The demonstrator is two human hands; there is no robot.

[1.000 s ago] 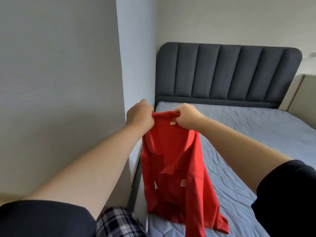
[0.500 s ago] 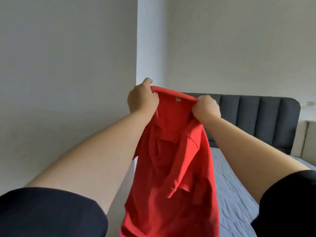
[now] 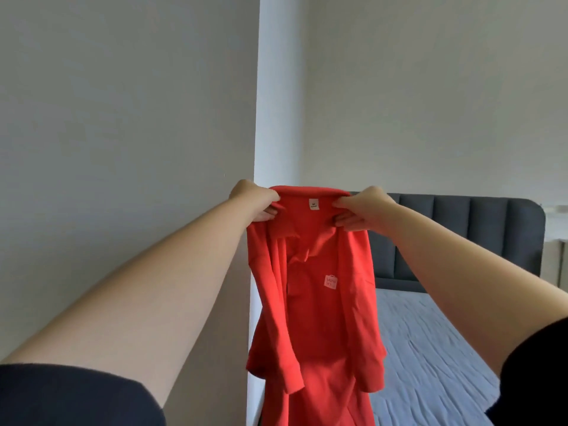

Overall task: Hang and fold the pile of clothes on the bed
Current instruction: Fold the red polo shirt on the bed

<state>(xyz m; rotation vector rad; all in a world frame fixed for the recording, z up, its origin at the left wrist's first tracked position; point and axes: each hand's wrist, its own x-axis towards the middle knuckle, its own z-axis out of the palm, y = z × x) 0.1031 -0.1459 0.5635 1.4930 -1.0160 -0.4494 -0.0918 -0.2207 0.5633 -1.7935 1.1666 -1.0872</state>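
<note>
Left hand [image 3: 253, 201]: centre of the frame, slightly left; fingers and thumb curled, pinching the left end of the collar of the bright red long-sleeved cotton shirt [image 3: 316, 302]; bare arm stretched out from the lower left corner.
Right hand [image 3: 362, 210]: just right of centre, level with the left one; thumb on top, fingers curled beneath, gripping the right end of the same collar; arm reaching in from the lower right edge.
Red shirt: held up in the air at centre frame, collar stretched between the two hands, body hanging straight down; both sleeves dangling alongside the body, cuffs bunched at lower centre; hem cut off by the bottom edge.
Small white neck label [image 3: 313, 205]: just under the collar, midway between the hands; print too small to read.
Pale square patch [image 3: 331, 281]: on the hanging fabric, below and right of the neck label; lettering blurred.
Dark grey padded headboard with vertical channels [image 3: 461, 235]: right of centre, behind the shirt and the right forearm.
Grey-blue quilted mattress [image 3: 430, 348]: lower right, below the right forearm, partly hidden by the shirt.
Plain pale grey walls [image 3: 123, 118]: upper half and whole left side; a vertical corner edge running down the centre, behind the left hand.
Black short sleeves [image 3: 76, 395]: lower left and lower right corners, on the upper arms.
</note>
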